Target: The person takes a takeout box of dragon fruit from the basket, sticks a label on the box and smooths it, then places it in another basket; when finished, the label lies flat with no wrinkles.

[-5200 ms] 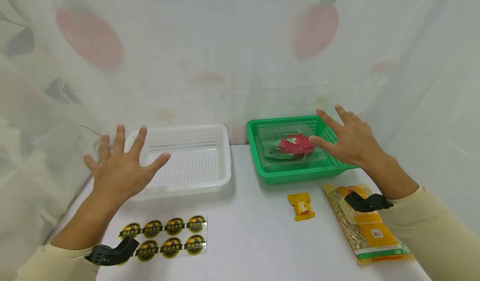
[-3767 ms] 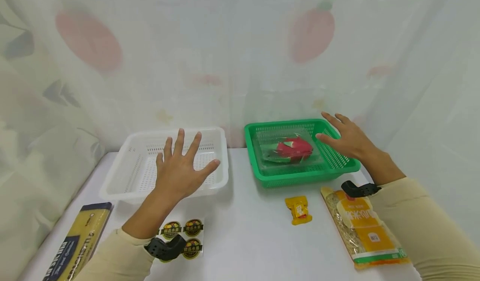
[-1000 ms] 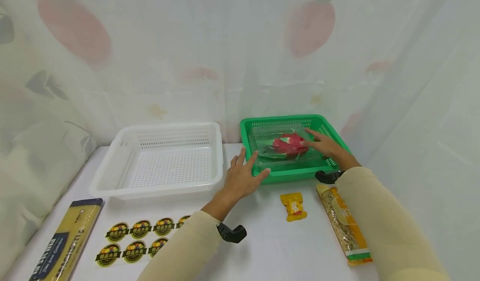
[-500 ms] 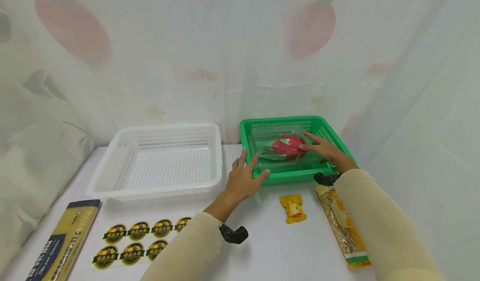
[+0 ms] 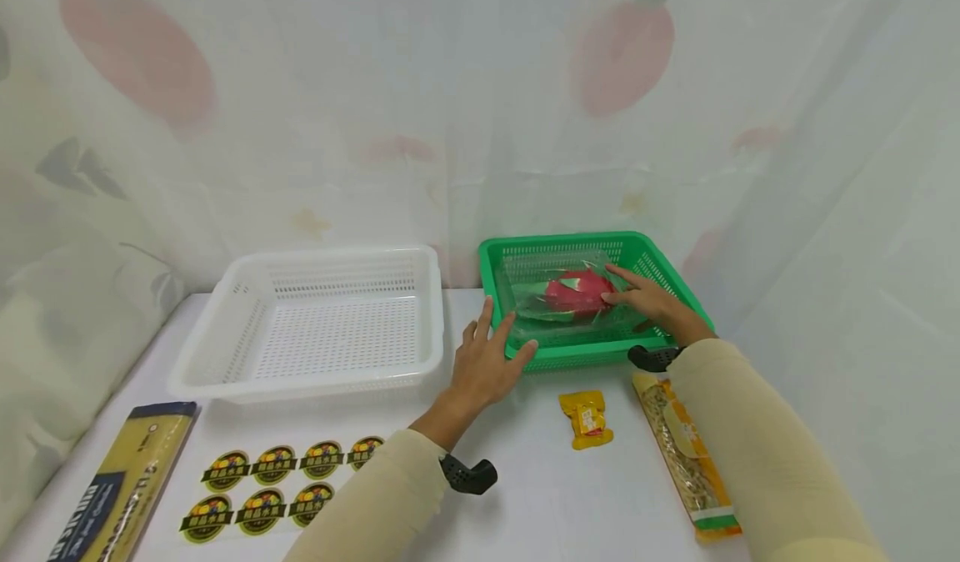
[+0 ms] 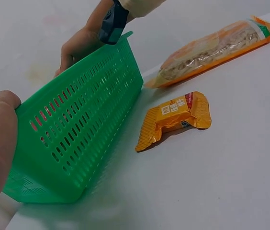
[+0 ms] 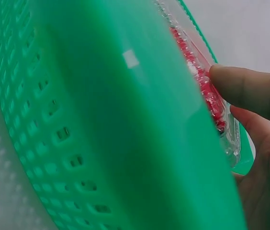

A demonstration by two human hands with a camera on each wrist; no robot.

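Observation:
A clear plastic fruit box [image 5: 525, 272] with a pink-and-green dragon fruit [image 5: 573, 292] inside lies in the green basket [image 5: 600, 352]. My right hand [image 5: 652, 302] is at the box's right end. The thumb rests on its top, and the other fingers reach round its far side, as the right wrist view shows; some fingertips are hidden. My left hand [image 5: 483, 370] is at the basket's front left corner, fingers spread and fairly straight. In the left wrist view its thumb [image 6: 3, 103] touches the basket rim.
A white basket [image 5: 433, 312] stands left of the green one. In front lie a sheet of round fruit stickers [image 5: 261, 510], a spaghetti pack [image 5: 131, 479], a small yellow packet [image 5: 587, 418] and an orange-and-clear food bag [image 5: 682, 454], partly under the right sleeve. A white curtain [image 5: 375, 87] hangs behind.
Both hands came down from raised, spread poses. The left moved right from the white basket to the green basket's corner; the right reached in onto the fruit box. The last half second shows little motion.

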